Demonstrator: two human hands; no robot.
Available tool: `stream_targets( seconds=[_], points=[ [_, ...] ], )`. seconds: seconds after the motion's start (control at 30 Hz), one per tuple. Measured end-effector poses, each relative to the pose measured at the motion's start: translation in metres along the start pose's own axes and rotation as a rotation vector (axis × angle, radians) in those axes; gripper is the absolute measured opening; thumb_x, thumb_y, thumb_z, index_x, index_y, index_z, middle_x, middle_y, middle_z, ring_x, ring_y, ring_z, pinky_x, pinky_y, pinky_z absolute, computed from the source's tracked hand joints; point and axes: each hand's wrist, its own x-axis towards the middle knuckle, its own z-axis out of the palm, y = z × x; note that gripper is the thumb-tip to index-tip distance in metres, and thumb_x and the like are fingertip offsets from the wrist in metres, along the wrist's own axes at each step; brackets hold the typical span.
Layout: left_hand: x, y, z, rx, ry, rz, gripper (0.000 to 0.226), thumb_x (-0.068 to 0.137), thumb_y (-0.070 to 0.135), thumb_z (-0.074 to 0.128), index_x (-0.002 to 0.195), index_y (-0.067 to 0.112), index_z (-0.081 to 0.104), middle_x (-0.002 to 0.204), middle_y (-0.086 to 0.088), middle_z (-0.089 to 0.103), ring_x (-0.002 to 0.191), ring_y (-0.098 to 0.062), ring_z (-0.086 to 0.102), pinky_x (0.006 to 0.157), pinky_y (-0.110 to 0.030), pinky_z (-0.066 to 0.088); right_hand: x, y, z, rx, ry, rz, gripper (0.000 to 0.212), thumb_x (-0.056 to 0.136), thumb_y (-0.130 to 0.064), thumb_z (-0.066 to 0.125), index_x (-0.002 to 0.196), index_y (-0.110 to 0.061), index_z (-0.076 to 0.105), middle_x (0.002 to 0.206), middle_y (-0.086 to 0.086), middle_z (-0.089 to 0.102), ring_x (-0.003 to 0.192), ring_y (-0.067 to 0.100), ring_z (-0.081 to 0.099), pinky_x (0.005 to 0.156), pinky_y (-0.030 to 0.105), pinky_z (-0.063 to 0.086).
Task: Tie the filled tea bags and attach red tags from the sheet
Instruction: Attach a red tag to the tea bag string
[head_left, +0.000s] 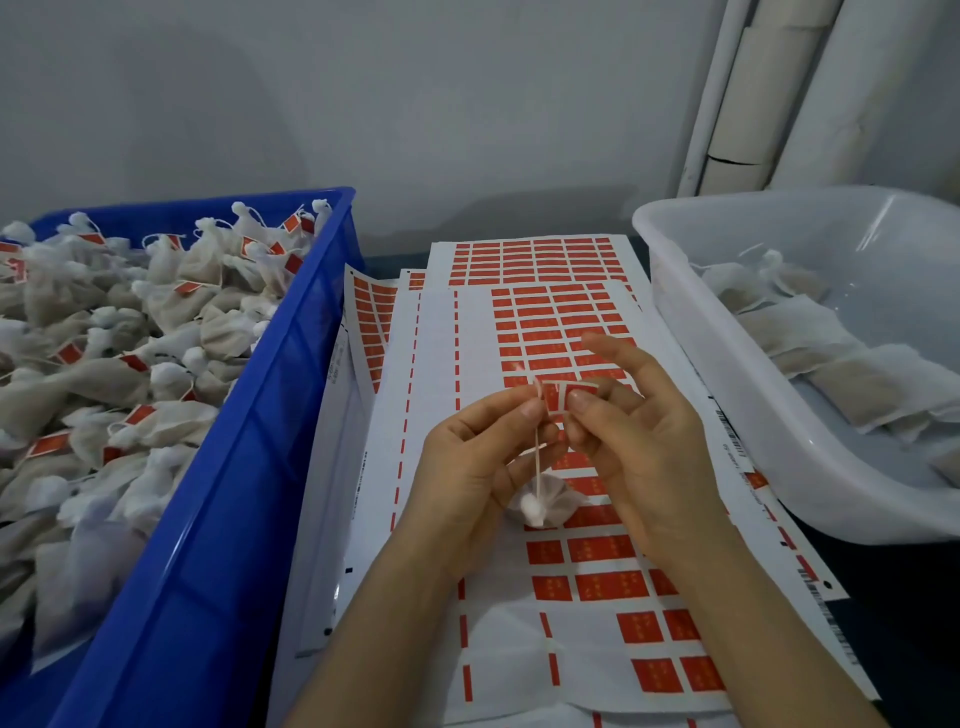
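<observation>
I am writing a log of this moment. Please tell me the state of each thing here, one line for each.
Blue crate: heaped with tied, tagged bags.
White tub: holds a few bags without tags.
Tea bag: tied, hanging by its string.
Red tag: off the sheet, pinched at the string.
Tag sheet: partly used.
Left hand: pinches string.
Right hand: pinches tag.

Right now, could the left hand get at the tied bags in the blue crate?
Probably, but not freely: the blue crate is open-topped beside the left hand, whose fingers pinch a string.
</observation>
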Motion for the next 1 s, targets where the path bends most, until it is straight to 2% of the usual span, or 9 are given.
stream_targets(
  seconds=[0.17,0.27,0.4,0.57,0.73,1.0],
  points=[
    [-0.0002,0.0005,0.0004,0.013,0.025,-0.021,0.03,0.075,0.026,0.063,0.099,0.012,0.071,0.095,-0.008,0.073,0.084,-0.019,0.071,0.066,-0.027,0.056,-0.0016,0.0006,0.0004,-0.089,0.017,-0.046,0.042,0.068,-0.038,0.064,0.109,-0.034,0.056,0.094,-0.018,0.069,0.092,0.006,0.067,0.07,0.02,0.054],
    [-0.0009,0.0008,0.0004,0.031,0.027,-0.022,0.023,0.078,0.026,0.062,0.094,0.013,0.072,0.094,-0.007,0.073,0.085,-0.019,0.071,0.066,-0.028,0.056,-0.0029,0.0,0.0019,-0.131,0.01,-0.072,0.038,0.068,-0.037,0.063,0.106,-0.035,0.056,0.091,-0.022,0.068,0.09,0.001,0.066,0.067,0.012,0.051],
    [-0.0023,0.0002,0.0008,0.068,0.019,-0.011,0.024,0.069,0.033,0.065,0.086,0.02,0.075,0.096,-0.005,0.073,0.09,-0.02,0.07,0.073,-0.034,0.057,-0.0042,-0.0008,0.0036,-0.146,-0.004,-0.086,0.038,0.069,-0.034,0.063,0.105,-0.033,0.055,0.09,-0.026,0.067,0.089,-0.005,0.064,0.064,0.007,0.048],
    [-0.0025,-0.0013,0.001,0.092,0.016,-0.002,0.024,0.065,0.036,0.066,0.084,0.024,0.076,0.096,-0.003,0.073,0.091,-0.021,0.07,0.077,-0.035,0.058,-0.004,-0.0011,0.0042,-0.162,-0.005,-0.095,0.037,0.069,-0.033,0.063,0.105,-0.033,0.054,0.088,-0.029,0.066,0.088,-0.006,0.064,0.063,0.007,0.048],
    [-0.0031,-0.0021,0.0009,0.116,-0.003,0.013,0.023,0.073,0.033,0.062,0.089,0.022,0.075,0.096,-0.003,0.073,0.09,-0.02,0.07,0.073,-0.029,0.057,-0.0041,-0.0011,0.004,-0.173,0.001,-0.101,0.039,0.068,-0.035,0.063,0.106,-0.033,0.054,0.089,-0.028,0.066,0.089,-0.005,0.064,0.065,0.008,0.048],
    [-0.0036,-0.0017,0.0025,0.114,-0.01,0.01,0.02,0.072,0.033,0.064,0.086,0.025,0.077,0.094,-0.001,0.074,0.086,-0.017,0.071,0.068,-0.025,0.056,-0.0044,-0.0013,0.0033,-0.153,0.009,-0.104,0.042,0.067,-0.038,0.064,0.108,-0.034,0.055,0.093,-0.021,0.068,0.09,0.001,0.066,0.067,0.012,0.05]
  ],
)
